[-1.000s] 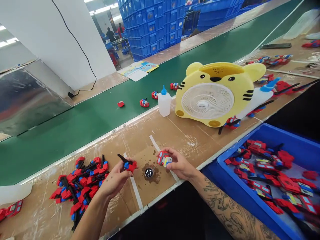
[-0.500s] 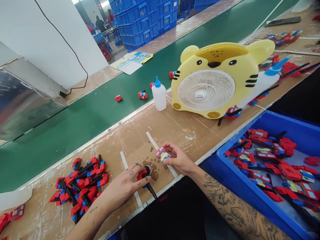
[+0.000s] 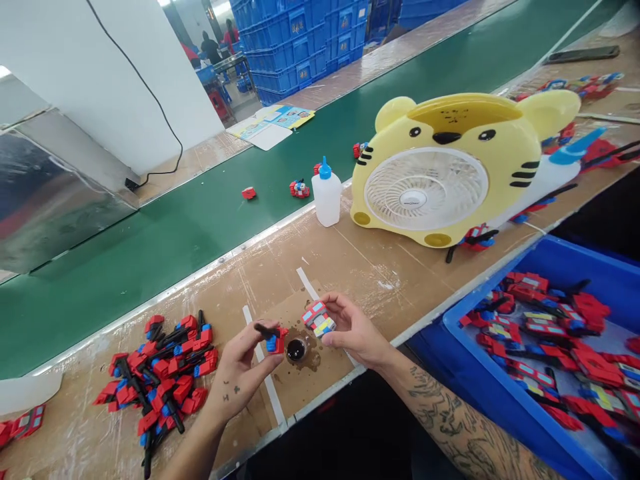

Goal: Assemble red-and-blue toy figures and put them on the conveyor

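My left hand (image 3: 243, 373) pinches a small red and blue toy part with a black rod (image 3: 273, 339), held just left of a little round dish of dark liquid (image 3: 296, 349) set in the stained cardboard pad. My right hand (image 3: 353, 330) grips a red toy body with striped stickers (image 3: 318, 319) just above and right of that dish. The two pieces are close together but apart. A heap of the same red, blue and black parts (image 3: 163, 377) lies to the left of my left hand.
A blue bin (image 3: 550, 263) of red toy pieces stands at the right. A yellow tiger-shaped fan (image 3: 450, 167) and a white glue bottle with a blue tip (image 3: 327, 195) sit behind. Finished toys (image 3: 299, 189) ride the green conveyor belt (image 3: 200, 220).
My left hand pressed its part down at the dish half a second ago and has lifted it back up, rod pointing left. The right hand stayed close with the toy body.
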